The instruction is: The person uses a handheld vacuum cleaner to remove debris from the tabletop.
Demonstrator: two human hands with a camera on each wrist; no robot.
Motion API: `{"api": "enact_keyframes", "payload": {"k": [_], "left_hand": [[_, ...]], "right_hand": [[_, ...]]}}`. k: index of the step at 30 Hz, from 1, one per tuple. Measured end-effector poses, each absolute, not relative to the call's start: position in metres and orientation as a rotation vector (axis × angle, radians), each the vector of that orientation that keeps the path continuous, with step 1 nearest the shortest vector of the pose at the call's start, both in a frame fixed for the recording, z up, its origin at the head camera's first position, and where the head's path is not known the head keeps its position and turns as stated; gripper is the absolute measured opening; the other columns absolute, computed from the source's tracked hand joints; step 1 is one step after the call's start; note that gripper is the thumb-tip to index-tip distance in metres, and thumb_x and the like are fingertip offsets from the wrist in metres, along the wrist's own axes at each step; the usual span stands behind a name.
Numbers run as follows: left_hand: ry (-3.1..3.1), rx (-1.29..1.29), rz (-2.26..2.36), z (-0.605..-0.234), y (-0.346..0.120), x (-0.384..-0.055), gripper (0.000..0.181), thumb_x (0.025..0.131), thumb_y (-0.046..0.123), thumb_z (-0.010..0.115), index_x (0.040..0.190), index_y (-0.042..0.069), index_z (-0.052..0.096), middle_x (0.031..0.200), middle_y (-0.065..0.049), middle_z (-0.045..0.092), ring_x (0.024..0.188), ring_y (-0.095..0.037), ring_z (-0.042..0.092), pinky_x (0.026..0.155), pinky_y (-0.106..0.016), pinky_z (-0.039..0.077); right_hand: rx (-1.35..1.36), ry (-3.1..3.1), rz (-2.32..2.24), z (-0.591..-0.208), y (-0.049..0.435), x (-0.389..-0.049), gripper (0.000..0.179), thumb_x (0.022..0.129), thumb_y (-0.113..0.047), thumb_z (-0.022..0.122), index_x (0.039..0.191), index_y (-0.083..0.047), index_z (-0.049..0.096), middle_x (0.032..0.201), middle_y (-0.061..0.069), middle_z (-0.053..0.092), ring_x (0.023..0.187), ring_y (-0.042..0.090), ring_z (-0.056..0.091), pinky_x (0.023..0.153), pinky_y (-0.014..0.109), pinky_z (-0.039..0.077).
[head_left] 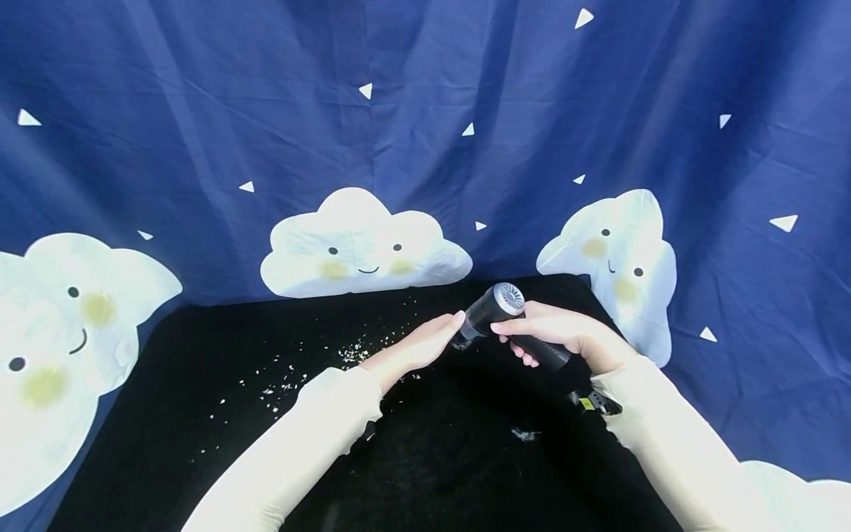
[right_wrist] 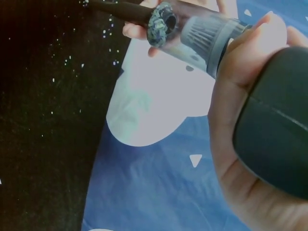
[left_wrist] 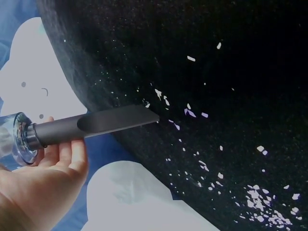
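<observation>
A black handheld vacuum cleaner (head_left: 484,309) with a silver vented end is held over the black table. My right hand (head_left: 555,329) grips its handle. My left hand (head_left: 425,342) holds the front end, fingers around the base of the dark crevice nozzle (left_wrist: 110,122). The slanted nozzle tip lies close to small white scraps (left_wrist: 262,207) scattered over the black surface in the left wrist view. Through the clear dust cup (right_wrist: 185,36), a ridged filter and a ring of collected bits show in the right wrist view. The nozzle is mostly hidden in the head view.
The black cloth-covered table (head_left: 425,473) ends at a blue curtain (head_left: 425,89) printed with white clouds and triangles. A small grey-white wisp (head_left: 525,434) lies on the cloth at the front right. A dark device with a yellow mark (head_left: 588,403) sits at the right wrist.
</observation>
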State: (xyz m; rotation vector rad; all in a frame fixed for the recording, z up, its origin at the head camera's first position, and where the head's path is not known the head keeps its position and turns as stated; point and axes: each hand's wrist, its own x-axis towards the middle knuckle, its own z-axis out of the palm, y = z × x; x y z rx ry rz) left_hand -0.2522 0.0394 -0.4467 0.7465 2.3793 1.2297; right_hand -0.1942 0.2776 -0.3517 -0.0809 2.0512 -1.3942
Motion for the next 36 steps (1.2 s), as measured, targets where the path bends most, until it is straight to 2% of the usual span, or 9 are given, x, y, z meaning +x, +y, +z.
{"api": "enact_keyframes", "payload": {"k": [4,10,17,21,27,31,36], "left_hand": [[2.378,0.754,1.230,-0.449,0.041,-0.251,0.069,0.105,0.062,0.021,0.135,0.013,0.059,0.130,-0.005,0.063,0.123,-0.022,0.055,0.106,-0.043,0.039],[2.364,0.763,1.210,-0.448,0.041,-0.251,0.071,0.103,0.064,0.021,0.131,0.013,0.061,0.124,-0.003,0.064,0.118,-0.021,0.057,0.102,-0.043,0.041],[2.389,0.742,1.215,-0.442,0.040,-0.254,0.069,0.105,0.062,0.022,0.135,0.012,0.059,0.129,-0.006,0.063,0.123,-0.023,0.056,0.105,-0.043,0.040],[2.385,0.717,1.241,-0.444,0.037,-0.257,0.066,0.106,0.058,0.024,0.133,0.010,0.060,0.125,-0.006,0.064,0.119,-0.023,0.057,0.104,-0.044,0.040],[2.379,0.715,1.250,-0.449,0.037,-0.259,0.072,0.103,0.065,0.023,0.131,0.011,0.061,0.121,-0.004,0.064,0.115,-0.022,0.057,0.102,-0.043,0.041],[2.379,0.715,1.249,-0.450,0.037,-0.259,0.068,0.104,0.063,0.024,0.128,0.011,0.062,0.116,-0.004,0.064,0.110,-0.022,0.058,0.100,-0.044,0.042],[2.379,0.733,1.230,-0.448,0.038,-0.257,0.069,0.104,0.062,0.023,0.131,0.011,0.061,0.122,-0.005,0.064,0.116,-0.022,0.057,0.103,-0.043,0.041]], "right_hand": [[-0.078,2.037,-1.390,-0.350,0.280,-0.193,0.035,0.096,-0.033,0.066,0.100,0.001,0.060,0.069,0.010,0.058,0.052,0.018,0.058,0.053,0.031,0.052],[-0.096,2.040,-1.382,-0.350,0.283,-0.192,0.034,0.097,-0.032,0.066,0.101,0.002,0.060,0.069,0.010,0.058,0.052,0.019,0.058,0.052,0.031,0.052],[-0.154,2.065,-1.450,-0.356,0.280,-0.194,0.033,0.097,-0.030,0.065,0.097,0.002,0.060,0.068,0.010,0.058,0.052,0.019,0.058,0.054,0.032,0.053],[-0.158,2.058,-1.473,-0.361,0.276,-0.196,0.032,0.098,-0.031,0.064,0.096,0.001,0.060,0.069,0.010,0.058,0.053,0.018,0.058,0.054,0.031,0.052],[-0.150,2.054,-1.479,-0.365,0.274,-0.196,0.033,0.097,-0.030,0.064,0.096,0.002,0.059,0.069,0.011,0.057,0.053,0.018,0.058,0.054,0.030,0.052],[-0.155,2.047,-1.482,-0.364,0.274,-0.195,0.033,0.098,-0.031,0.064,0.096,0.002,0.058,0.070,0.010,0.057,0.053,0.018,0.057,0.053,0.031,0.052],[-0.129,2.058,-1.456,-0.360,0.275,-0.193,0.035,0.097,-0.033,0.066,0.097,0.002,0.060,0.068,0.009,0.058,0.052,0.019,0.058,0.053,0.031,0.052]]}}
